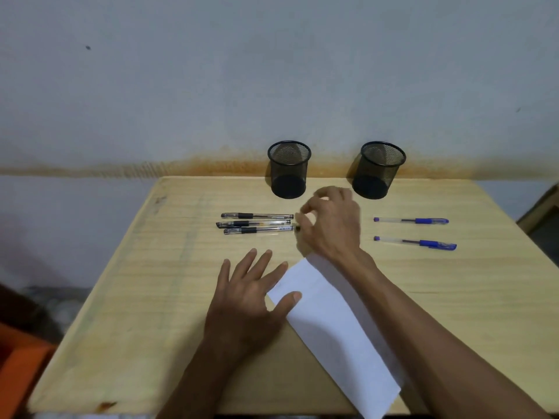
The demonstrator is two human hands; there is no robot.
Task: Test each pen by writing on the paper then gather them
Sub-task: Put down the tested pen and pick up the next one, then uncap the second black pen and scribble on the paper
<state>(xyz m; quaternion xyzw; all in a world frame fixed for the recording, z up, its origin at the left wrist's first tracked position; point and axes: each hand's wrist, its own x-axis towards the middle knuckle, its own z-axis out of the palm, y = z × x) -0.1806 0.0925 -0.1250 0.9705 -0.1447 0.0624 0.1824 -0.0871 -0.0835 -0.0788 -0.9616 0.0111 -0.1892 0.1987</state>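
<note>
three black pens (257,223) at right hand (328,225); left hand (251,294) flat on paper (332,322)

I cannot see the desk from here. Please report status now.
Left hand flat, thumb on paper. Right hand reaching black pens, grip unclear. Blue pens untouched. Nothing in the way.

At the centre of the frame the right hand (331,223) hovers with curled fingers (305,220) at the right ends of three black pens (255,223); whether it touches one is unclear. The left hand (248,291) lies flat, thumb on the white paper (335,325). Two blue pens (413,232) lie at right, two mesh cups (289,169) behind on the wooden counter (151,297).
</note>
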